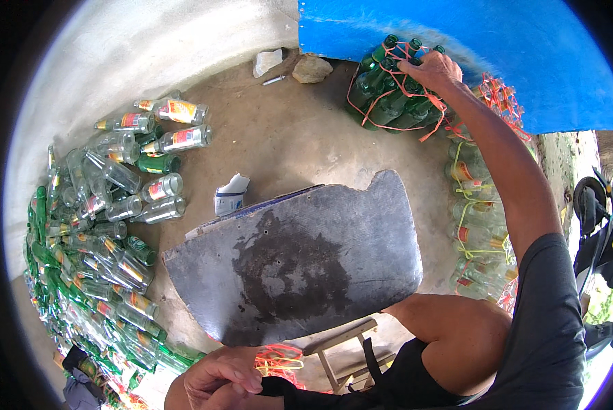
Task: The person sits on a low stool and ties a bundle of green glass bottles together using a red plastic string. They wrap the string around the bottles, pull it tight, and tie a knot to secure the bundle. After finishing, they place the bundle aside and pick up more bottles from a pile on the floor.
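My right hand (436,70) reaches out to the far right and grips the top of a bundle of green glass bottles (388,105). Its fingers lie over the bottle necks and the red plastic twine (368,110) that ties them together. The bundle stands upright on the floor beside a blue panel. Near my left knee, my left hand (224,376) hangs with loosely bent fingers and nothing visible in it. Between the two hands lies a worn grey board (296,261) with a dark wet patch, in front of my legs.
Loose clear and green bottles (122,174) are heaped along the left wall. Tied bundles of clear bottles (478,225) line the right side. Two stones (311,69) lie by the blue panel (455,31). A wooden frame (342,353) is beneath me, and a torn carton (231,197) sits behind the board.
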{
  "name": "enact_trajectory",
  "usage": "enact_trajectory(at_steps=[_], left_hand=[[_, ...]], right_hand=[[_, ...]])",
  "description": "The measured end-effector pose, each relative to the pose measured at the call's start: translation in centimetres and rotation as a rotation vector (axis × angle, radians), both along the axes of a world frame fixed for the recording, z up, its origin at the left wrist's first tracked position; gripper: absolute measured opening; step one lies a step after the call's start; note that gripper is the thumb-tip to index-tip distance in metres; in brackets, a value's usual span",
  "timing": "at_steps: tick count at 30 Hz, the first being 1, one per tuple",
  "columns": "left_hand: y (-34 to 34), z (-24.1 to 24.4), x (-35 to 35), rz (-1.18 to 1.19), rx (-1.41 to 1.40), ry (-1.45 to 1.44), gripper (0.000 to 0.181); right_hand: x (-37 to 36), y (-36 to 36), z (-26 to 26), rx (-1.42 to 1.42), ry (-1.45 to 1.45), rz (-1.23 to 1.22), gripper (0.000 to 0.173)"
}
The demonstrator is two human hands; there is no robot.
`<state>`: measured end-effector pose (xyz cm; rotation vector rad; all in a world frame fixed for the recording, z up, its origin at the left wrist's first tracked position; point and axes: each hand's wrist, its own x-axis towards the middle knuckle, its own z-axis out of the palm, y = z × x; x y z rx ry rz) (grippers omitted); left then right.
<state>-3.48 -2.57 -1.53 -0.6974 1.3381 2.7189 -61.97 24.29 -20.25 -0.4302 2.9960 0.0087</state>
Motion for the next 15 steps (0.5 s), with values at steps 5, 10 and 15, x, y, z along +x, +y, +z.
enact_trajectory(at_steps=[5, 10, 15], left_hand=[[-0.5, 0.0, -0.2, -0.07, -0.001, 0.073, 0.024], [-0.5, 0.2, -0.2, -0.093, -0.01, 0.132, 0.023], [0.2, -0.8, 0.4, -0.074, -0.055, 0.282, 0.025]], right_hand=[[0.2, -0.3, 0.3, 0.033, -0.043, 0.003, 0.089], [-0.9, 0.2, 0.9, 0.073, -0.125, 0.075, 0.1], [-1.1, 1.7, 3.6, 0.057, -0.058, 0.155, 0.088]])
